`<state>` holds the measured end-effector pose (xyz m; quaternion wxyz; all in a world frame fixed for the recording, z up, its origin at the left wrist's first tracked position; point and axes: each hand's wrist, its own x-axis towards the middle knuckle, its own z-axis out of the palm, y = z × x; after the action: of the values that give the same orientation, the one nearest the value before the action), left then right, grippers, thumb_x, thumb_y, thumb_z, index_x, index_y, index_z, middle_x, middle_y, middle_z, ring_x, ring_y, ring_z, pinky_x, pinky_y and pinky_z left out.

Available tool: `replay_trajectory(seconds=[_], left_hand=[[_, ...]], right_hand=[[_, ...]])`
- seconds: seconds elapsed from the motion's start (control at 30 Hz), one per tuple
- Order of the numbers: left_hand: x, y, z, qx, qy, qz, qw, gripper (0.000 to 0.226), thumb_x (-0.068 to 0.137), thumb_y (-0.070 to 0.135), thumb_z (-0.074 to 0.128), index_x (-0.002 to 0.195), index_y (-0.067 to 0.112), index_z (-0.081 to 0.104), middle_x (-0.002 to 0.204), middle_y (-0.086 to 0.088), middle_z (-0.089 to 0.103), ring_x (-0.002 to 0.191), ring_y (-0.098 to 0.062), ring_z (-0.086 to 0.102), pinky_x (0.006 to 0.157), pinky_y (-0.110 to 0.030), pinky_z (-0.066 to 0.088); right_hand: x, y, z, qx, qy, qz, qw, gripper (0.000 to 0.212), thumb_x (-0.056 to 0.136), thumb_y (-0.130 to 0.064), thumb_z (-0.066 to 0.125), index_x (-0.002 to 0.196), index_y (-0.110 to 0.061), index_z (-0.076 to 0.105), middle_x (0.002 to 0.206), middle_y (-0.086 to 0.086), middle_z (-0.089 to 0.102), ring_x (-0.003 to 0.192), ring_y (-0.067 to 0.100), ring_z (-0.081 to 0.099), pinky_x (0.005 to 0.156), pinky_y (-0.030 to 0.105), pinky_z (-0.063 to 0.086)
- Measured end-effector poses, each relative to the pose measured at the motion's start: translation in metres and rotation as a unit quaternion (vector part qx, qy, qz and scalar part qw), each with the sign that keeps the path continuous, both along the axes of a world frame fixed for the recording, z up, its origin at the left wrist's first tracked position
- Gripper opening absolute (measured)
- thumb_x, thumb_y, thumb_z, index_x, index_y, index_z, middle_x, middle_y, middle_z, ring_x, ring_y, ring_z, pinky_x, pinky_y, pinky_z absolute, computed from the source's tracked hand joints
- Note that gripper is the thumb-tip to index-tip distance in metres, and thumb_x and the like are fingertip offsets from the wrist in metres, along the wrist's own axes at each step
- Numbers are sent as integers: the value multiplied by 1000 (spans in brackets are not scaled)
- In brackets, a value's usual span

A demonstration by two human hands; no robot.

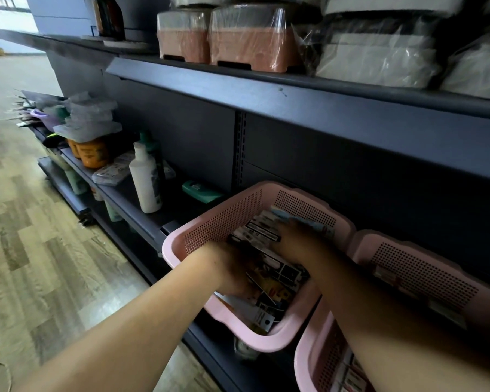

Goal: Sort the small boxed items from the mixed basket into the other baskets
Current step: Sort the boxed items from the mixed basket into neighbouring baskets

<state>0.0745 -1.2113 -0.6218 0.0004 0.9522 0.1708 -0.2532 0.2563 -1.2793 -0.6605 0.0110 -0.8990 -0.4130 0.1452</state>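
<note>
A pink perforated basket [224,219] sits on the dark shelf and holds several small boxed items [269,239] in black, white and yellow. Both my hands are down inside it. My left hand [232,267] lies among the boxes at the near left, its fingers buried between them. My right hand [294,236] rests on the boxes toward the back right, beside a light blue packet [320,224]. Whether either hand grips a box is hidden. A second pink basket [425,275] stands to the right, partly under my right forearm, with boxed items [348,374] inside.
The upper shelf [266,83] overhangs the baskets and carries wrapped containers [252,41]. To the left on the lower shelf stand a white bottle [145,182], a green case [201,190], orange jars [92,155] and wrapped goods. Wood-pattern floor [40,222] runs along the left.
</note>
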Motion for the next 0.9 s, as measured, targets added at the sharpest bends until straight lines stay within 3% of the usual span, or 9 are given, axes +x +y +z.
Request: replay_trajectory(seconds=[0.07, 0.13, 0.3, 0.43, 0.5, 0.6, 0.67, 0.73, 0.9], left_hand=[[1, 0, 3, 5, -11, -4, 1000, 72, 103, 62, 43, 165, 31, 24, 169, -6, 29, 153, -29, 29, 125, -42, 24], [3, 0, 5, -10, -6, -3, 1000, 68, 105, 58, 43, 164, 31, 25, 168, -5, 30, 154, -28, 29, 125, -41, 24], [4, 2, 3, -22, 32, 0, 999, 64, 107, 50, 45, 164, 25, 29, 163, -8, 40, 149, -28, 38, 123, -39, 30], [0, 4, 13, -44, -26, -7, 999, 62, 102, 51, 51, 161, 35, 36, 163, -1, 40, 145, -24, 42, 118, -34, 37], [-3, 9, 15, -39, -37, -15, 998, 57, 102, 50, 51, 157, 39, 42, 160, 2, 44, 143, -23, 45, 117, -38, 39], [-10, 9, 11, 10, 52, -15, 998, 44, 110, 35, 41, 151, 24, 53, 151, -4, 55, 133, -26, 54, 110, -37, 45], [-13, 5, 13, 15, 83, -7, 996, 39, 109, 26, 45, 145, 17, 59, 143, -7, 62, 127, -27, 59, 95, -30, 46], [-14, -1, 16, 2, 41, 7, 999, 37, 106, 24, 54, 142, 20, 62, 139, -4, 64, 125, -25, 62, 90, -29, 47], [-18, 6, 12, -18, 3, 5, 1000, 48, 102, 34, 49, 149, 35, 54, 147, 2, 58, 128, -25, 56, 110, -39, 46]], right_hand=[[-1, -2, 4, 46, -5, 41, 998, 64, 92, -54, 59, 148, -30, 44, 155, 5, 40, 131, 30, 48, 106, 44, 45], [-4, -4, 9, -9, 32, 79, 996, 53, 91, -47, 62, 140, -27, 54, 145, 5, 52, 119, 25, 56, 97, 36, 49], [-6, -5, -3, -53, 6, 77, 996, 80, 92, -57, 56, 159, -27, 23, 166, 8, 17, 147, 31, 28, 118, 45, 29], [-14, -10, 10, 15, 7, 140, 990, 67, 99, -48, 53, 158, -30, 26, 167, -1, 17, 151, 24, 21, 122, 39, 19], [-20, -15, 20, 25, 30, 180, 983, 60, 98, -44, 55, 154, -32, 37, 164, -1, 27, 149, 24, 27, 121, 42, 26], [-27, -22, 15, -61, 38, 199, 977, 54, 96, -39, 58, 148, -38, 44, 154, -1, 43, 131, 24, 50, 108, 42, 43], [-30, -24, 8, -122, 22, 194, 973, 56, 97, -39, 53, 150, -44, 37, 158, 0, 37, 127, 27, 52, 106, 42, 44], [-32, -24, 9, -115, 1, 180, 977, 57, 101, -39, 48, 154, -44, 29, 163, 1, 29, 133, 29, 47, 110, 42, 40], [-37, -30, 17, -39, -22, 147, 988, 51, 97, -39, 57, 146, -31, 47, 149, 5, 49, 126, 27, 53, 106, 38, 44]])
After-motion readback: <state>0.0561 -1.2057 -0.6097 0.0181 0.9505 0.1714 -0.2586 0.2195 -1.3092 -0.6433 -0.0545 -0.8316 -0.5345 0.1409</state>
